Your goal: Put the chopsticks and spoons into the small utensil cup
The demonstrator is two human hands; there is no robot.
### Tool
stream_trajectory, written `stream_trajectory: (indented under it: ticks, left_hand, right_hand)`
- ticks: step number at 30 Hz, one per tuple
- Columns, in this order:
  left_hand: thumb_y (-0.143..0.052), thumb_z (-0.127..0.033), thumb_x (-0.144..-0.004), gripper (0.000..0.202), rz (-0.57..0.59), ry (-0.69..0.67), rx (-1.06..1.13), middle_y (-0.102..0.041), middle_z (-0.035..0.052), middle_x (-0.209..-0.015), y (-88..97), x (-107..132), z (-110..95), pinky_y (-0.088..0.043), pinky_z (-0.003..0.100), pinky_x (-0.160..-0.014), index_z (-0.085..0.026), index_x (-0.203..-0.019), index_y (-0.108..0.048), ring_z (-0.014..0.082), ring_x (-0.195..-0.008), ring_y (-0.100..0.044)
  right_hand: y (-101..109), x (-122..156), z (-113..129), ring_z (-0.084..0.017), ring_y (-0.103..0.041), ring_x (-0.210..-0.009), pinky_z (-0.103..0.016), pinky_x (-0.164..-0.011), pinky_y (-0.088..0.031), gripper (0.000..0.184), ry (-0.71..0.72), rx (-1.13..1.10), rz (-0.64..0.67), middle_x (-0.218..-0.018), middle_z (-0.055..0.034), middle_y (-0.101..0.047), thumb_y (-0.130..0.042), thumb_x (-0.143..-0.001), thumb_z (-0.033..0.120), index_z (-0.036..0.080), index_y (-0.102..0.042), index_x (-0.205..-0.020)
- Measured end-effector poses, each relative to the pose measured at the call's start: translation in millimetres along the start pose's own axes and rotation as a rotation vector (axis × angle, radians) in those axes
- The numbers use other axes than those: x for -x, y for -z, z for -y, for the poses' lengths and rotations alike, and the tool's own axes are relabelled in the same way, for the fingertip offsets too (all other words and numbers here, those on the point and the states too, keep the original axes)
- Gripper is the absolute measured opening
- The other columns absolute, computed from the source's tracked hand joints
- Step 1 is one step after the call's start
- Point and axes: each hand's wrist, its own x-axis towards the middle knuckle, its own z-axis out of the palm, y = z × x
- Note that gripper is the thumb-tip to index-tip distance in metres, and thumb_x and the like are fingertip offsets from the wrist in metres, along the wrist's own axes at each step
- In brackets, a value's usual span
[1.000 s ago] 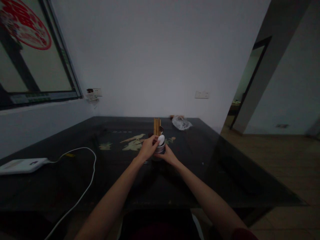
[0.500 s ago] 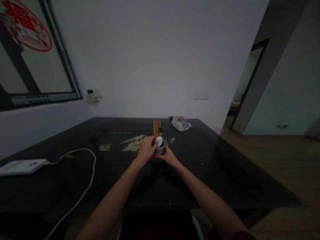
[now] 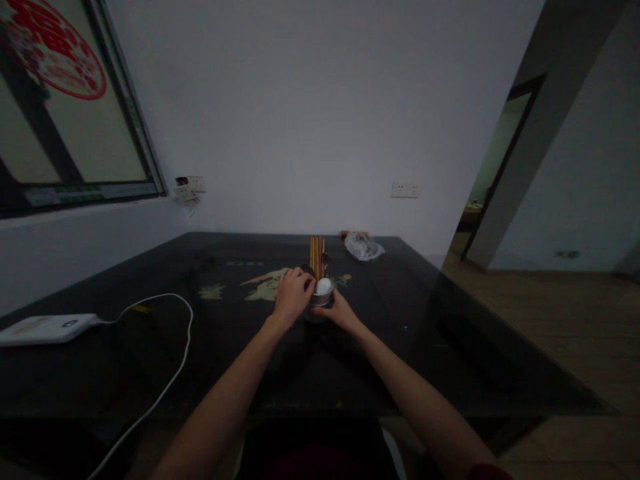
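A small cup with a pale rim (image 3: pixel 321 301) is held near the middle of the dark table. My right hand (image 3: pixel 343 313) wraps round its right side, thumb in front. Inside the cup's mouth sits a white, smooth, rounded object (image 3: pixel 324 287), perhaps a spoon's bowl. My left hand (image 3: pixel 294 293) is at the cup's left rim, its fingers bent and pinched together close to the white object; what is between them cannot be made out. Wooden chopsticks (image 3: pixel 317 252) and a dark shiny spoon (image 3: pixel 326 259) stand upright just behind. The lower part of the cup is partly hidden.
A crumpled clear plastic bag (image 3: pixel 363 246) lies at the table's back edge. On the left a white power bank (image 3: pixel 50 330) has a white cable (image 3: pixel 187 347) running over the front edge. The dark glossy tabletop (image 3: pixel 390 373) reaches back to the wall.
The white object has gone from upright in my left fingers to lower inside the cup. My left fingers are now left of it. My right hand still holds the cup.
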Motion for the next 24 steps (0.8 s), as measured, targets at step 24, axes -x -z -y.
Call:
stream_trajectory:
  ticks: [24]
  left_hand:
    - [-0.048, -0.033, -0.081, 0.025, -0.141, 0.491, 0.925, -0.061, 0.0067, -0.105, -30.1, 15.4, 48.5, -0.048, 0.027, -0.076, -0.018, -0.1, -0.055, 0.0174, -0.097, -0.058]
  right_hand:
    - [-2.2, 3.4, 0.1, -0.028, -0.052, -0.117, -0.045, -0.101, -0.038, 0.087, -0.003, -0.004, -0.014, -0.122, -0.0089, -0.059, -0.084, -0.051, 0.029, 0.021, -0.046, -0.129]
